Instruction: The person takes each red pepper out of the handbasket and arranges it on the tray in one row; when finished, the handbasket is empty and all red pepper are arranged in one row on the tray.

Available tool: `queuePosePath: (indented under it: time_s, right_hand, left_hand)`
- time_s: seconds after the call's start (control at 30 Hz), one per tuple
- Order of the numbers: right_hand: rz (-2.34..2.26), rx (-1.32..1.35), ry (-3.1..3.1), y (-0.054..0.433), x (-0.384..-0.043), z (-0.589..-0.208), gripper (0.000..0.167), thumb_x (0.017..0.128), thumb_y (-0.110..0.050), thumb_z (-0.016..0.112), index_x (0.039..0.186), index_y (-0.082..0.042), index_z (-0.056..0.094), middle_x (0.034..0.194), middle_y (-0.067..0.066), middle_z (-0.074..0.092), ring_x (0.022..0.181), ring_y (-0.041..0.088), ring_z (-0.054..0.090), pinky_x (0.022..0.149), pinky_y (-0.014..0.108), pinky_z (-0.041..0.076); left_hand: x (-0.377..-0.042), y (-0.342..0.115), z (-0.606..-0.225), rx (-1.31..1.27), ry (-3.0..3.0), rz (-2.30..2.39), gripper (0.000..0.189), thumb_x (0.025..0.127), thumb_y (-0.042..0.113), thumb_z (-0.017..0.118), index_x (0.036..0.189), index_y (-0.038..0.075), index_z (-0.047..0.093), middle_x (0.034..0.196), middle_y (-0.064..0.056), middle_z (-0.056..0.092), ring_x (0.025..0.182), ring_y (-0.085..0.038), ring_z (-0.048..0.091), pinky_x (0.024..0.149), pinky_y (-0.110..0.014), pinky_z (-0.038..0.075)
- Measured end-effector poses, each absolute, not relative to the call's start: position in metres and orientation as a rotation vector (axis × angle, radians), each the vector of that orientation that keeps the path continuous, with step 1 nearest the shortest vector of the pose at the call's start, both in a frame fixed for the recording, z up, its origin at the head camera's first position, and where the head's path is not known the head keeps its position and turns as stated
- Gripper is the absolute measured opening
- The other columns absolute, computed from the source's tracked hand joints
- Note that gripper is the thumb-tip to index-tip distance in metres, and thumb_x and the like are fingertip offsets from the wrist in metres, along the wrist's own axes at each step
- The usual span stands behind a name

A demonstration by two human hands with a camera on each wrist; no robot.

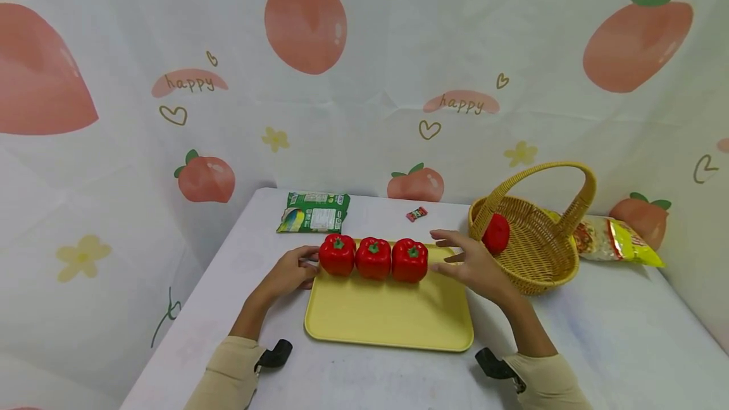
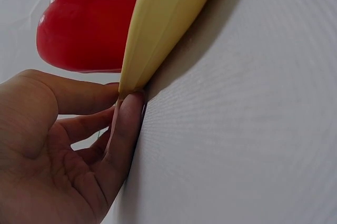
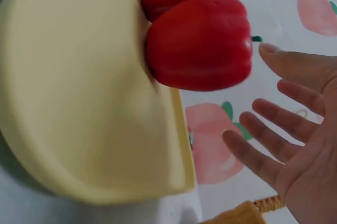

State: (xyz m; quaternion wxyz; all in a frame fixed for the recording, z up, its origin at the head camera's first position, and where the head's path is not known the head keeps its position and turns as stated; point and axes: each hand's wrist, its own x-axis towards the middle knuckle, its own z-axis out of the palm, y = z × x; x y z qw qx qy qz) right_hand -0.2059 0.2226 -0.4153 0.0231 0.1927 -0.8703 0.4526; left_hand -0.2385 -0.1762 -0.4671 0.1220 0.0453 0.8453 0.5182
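Observation:
Three red bell peppers with green stems stand in a row along the far side of a yellow tray (image 1: 393,321): a left one (image 1: 337,255), a middle one (image 1: 373,259) and a right one (image 1: 410,261). My left hand (image 1: 292,272) pinches the tray's left edge; in the left wrist view the thumb and fingers (image 2: 129,124) meet at the rim beneath a pepper (image 2: 84,27). Above the tray's right side hovers my right hand (image 1: 473,266), fingers spread and holding nothing. The right wrist view has its thumb near the end pepper's (image 3: 202,45) stem.
Right of the tray stands a yellow wicker basket (image 1: 529,239) with a tall handle, holding a red item (image 1: 497,234). Behind it lies a yellow snack bag (image 1: 621,242). A green packet (image 1: 315,212) and a small red wrapped candy (image 1: 417,214) lie beyond the tray.

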Motion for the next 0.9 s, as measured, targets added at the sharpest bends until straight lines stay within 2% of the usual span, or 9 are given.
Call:
queuePosePath:
  time_s: [0.23,0.47,0.63,0.8,0.9]
  right_hand:
    - [1.352,0.584,-2.623,0.244,-0.201,-0.407,0.055,0.092,-0.016,0.082,0.143,-0.007,0.063,0.135,0.014,0.069,0.122,0.037,0.067,0.09,0.028,0.063]
    - [1.12,0.595,-2.573,0.275,-0.193,-0.394,0.05,0.091,-0.009,0.083,0.138,-0.005,0.067,0.128,0.015,0.073,0.11,0.001,0.066,0.085,0.022,0.061]
    - [1.071,0.569,-2.59,0.296,-0.186,-0.384,0.049,0.09,-0.009,0.083,0.137,-0.006,0.068,0.128,0.017,0.072,0.108,0.0,0.066,0.084,0.015,0.058]
    - [1.053,0.539,-2.612,0.317,-0.185,-0.379,0.052,0.09,-0.007,0.083,0.139,-0.003,0.065,0.128,0.021,0.072,0.107,-0.015,0.058,0.083,0.009,0.054]
    - [1.049,0.507,-2.642,0.329,-0.188,-0.376,0.054,0.092,-0.009,0.081,0.143,-0.003,0.062,0.13,0.022,0.07,0.106,-0.019,0.056,0.083,0.006,0.052]
  left_hand:
    - [-0.237,-0.175,-0.466,0.113,2.479,1.491,0.055,0.094,0.007,0.064,0.149,0.002,0.057,0.137,-0.017,0.064,0.104,-0.024,0.069,0.079,-0.033,0.066]
    - [-0.236,-0.176,-0.465,0.151,2.465,1.509,0.054,0.095,0.005,0.063,0.148,0.0,0.057,0.137,-0.02,0.063,0.104,-0.024,0.069,0.079,-0.034,0.066]
    - [-0.236,-0.176,-0.465,0.157,2.456,1.518,0.054,0.095,0.005,0.063,0.148,-0.001,0.056,0.137,-0.021,0.062,0.104,-0.025,0.069,0.079,-0.035,0.066]
    - [-0.236,-0.175,-0.465,0.141,2.46,1.501,0.055,0.095,0.005,0.063,0.149,0.0,0.055,0.137,-0.021,0.062,0.106,-0.027,0.069,0.079,-0.033,0.066]
    - [-0.237,-0.174,-0.465,0.14,2.464,1.494,0.056,0.095,0.005,0.062,0.15,-0.001,0.055,0.137,-0.021,0.062,0.107,-0.028,0.069,0.079,-0.032,0.066]
